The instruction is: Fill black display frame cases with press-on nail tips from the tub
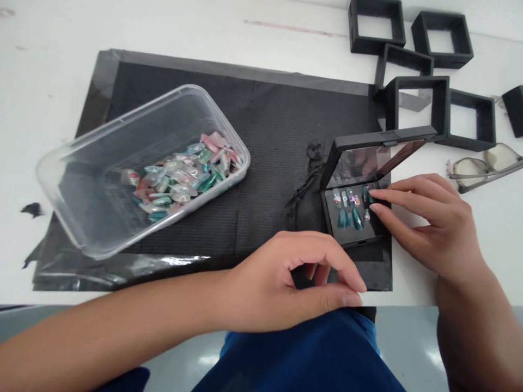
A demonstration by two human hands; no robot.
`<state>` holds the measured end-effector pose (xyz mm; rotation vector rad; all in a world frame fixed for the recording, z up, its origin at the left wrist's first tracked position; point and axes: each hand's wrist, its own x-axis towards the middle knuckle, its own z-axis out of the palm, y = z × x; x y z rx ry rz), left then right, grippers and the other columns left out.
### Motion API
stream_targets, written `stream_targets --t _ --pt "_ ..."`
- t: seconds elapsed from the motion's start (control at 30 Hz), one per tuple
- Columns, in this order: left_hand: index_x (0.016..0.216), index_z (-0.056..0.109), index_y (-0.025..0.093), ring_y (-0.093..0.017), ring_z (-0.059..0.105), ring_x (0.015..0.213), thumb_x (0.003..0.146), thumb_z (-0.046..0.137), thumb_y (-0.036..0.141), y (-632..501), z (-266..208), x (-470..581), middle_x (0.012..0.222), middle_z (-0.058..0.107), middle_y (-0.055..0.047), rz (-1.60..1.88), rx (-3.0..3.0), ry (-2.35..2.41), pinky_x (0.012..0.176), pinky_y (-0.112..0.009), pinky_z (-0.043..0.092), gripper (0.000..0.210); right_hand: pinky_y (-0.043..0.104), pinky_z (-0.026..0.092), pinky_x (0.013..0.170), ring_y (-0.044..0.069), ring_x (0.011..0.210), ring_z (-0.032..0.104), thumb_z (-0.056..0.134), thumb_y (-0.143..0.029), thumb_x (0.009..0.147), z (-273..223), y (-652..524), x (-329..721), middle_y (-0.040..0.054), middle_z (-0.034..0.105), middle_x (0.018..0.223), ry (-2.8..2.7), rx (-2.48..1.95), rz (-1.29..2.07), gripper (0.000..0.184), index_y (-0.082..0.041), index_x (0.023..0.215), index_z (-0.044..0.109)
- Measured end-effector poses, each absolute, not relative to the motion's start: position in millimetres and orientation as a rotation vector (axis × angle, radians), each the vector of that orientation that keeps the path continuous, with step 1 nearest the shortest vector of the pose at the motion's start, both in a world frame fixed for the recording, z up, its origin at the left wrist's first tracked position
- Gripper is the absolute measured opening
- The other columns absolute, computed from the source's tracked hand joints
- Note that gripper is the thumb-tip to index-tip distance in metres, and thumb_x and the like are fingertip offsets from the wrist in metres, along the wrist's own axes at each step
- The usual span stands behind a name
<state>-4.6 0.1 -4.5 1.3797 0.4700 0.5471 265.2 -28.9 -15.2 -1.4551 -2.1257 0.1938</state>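
A small black display case (355, 234) stands with its clear-windowed lid (353, 163) raised. Two rows of press-on nails (357, 218), mostly teal and some with decorations, lie in it. At the right side of the case, my right hand (433, 223) has its thumb and index fingertips around a teal press-on nail (371, 194), mostly hidden by the fingers. My left hand (294, 283) rests near the table's front edge, below the case. Its thumb and index tips are pressed together, and anything between them is hidden.
A clear plastic tub (102, 247) to the left holds many loose nails (180, 177). It sits on a black plastic-covered mat (269, 125) with a torn patch. Several black frames (417, 81) fill the back right. Eyeglasses (486, 166) lie beyond my right hand.
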Motion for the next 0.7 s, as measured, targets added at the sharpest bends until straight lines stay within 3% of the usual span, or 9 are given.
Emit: stream_targets --t 0.3,0.7 --pt "0.087 0.078 0.014 -0.009 0.062 0.062 0.09 0.083 0.024 1.1 -3.1 -5.1 0.076 0.076 -0.004 0.473 1.242 0.548 0.059 -0.019 0.05 0.011 0.045 0.057 0.077 0.025 0.087 0.069 0.079 -0.009 0.092 -16.0 -30.4 268.2 0.0076 0.078 0.099 -2.096 -1.455 0.233 0.027 -0.025 0.113 0.078" --pt "0.083 0.074 0.016 -0.007 0.056 0.058 0.088 0.083 0.025 0.8 -2.4 -5.1 0.071 0.072 0.0 0.478 1.164 0.588 0.057 -0.02 0.045 0.014 0.037 0.053 0.069 0.018 0.072 0.063 0.077 -0.014 0.095 -18.1 -26.1 260.7 0.0007 0.074 0.081 -2.07 -1.478 0.225 0.016 -0.025 0.106 0.077"
